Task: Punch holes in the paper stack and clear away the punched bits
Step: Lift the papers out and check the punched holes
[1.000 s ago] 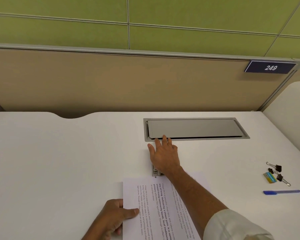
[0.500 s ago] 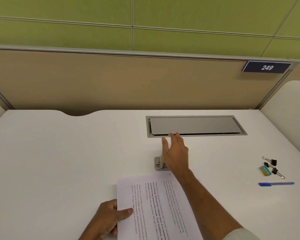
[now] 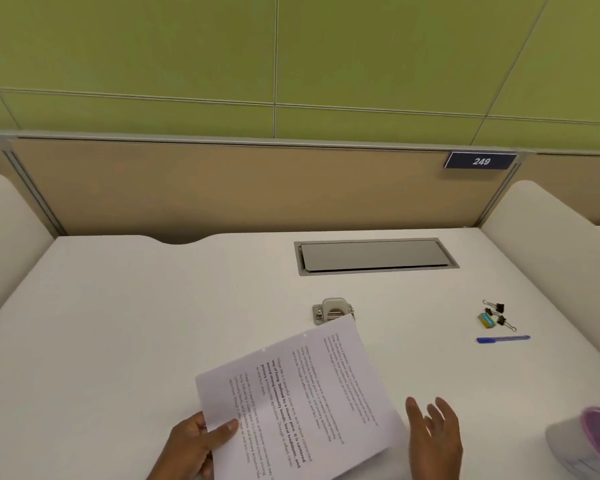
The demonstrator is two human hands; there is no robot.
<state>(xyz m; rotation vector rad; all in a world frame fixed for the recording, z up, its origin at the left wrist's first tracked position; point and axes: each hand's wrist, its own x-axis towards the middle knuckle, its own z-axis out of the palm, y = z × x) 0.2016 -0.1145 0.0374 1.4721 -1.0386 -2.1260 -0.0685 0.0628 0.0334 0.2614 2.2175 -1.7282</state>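
A printed paper stack (image 3: 302, 400) lies tilted at the near middle of the white desk (image 3: 125, 323), lifted a little, with two small holes along its upper left edge. My left hand (image 3: 194, 445) pinches its near left corner between thumb and fingers. A grey hole punch (image 3: 333, 310) stands just beyond the stack's far corner, which overlaps its front. My right hand (image 3: 433, 438) hovers with fingers spread beside the stack's right edge, holding nothing.
A grey flap cover (image 3: 374, 256) is set into the desk behind the punch. Binder clips (image 3: 497, 315), a small eraser (image 3: 486, 320) and a blue pen (image 3: 503, 339) lie at the right. A white container with a pink rim (image 3: 589, 441) stands at the near right.
My right hand has left the hole punch and drawn back to the stack's right side. The left hand has pulled the stack out of the punch and turned it. The view has risen.
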